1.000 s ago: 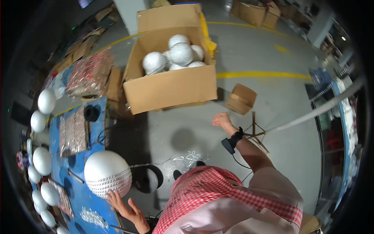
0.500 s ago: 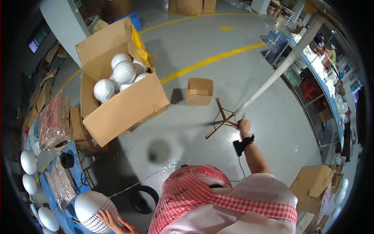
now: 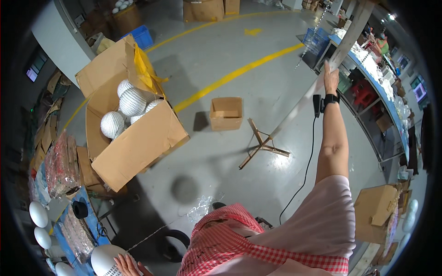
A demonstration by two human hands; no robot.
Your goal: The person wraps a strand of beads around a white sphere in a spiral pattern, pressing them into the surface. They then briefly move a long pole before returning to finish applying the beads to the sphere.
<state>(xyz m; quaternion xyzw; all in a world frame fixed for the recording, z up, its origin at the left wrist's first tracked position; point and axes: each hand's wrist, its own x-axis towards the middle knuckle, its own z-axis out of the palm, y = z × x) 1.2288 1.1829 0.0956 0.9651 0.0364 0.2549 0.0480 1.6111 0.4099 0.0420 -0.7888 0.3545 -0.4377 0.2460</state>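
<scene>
Right hand (image 3: 330, 79): raised from beside the pole's (image 3: 299, 106) foot to its upper length, at 2 o'clock; arm (image 3: 335, 135) further extended. View: swung rightward; carton (image 3: 140, 147) shifted from near 12 to 9 o'clock, ball (image 3: 103, 259) from 8 toward 7.

left hand (image 3: 130, 266) on white ball (image 3: 102, 258), right hand (image 3: 330, 79) at pale pole (image 3: 298, 106)

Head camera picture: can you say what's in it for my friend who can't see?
A person's left hand lies on a round white ball partly wrapped in silvery strand, and the right hand is at a tall, pale pole. Ahead, an open brown cardboard box holds round silvery balls.
</scene>
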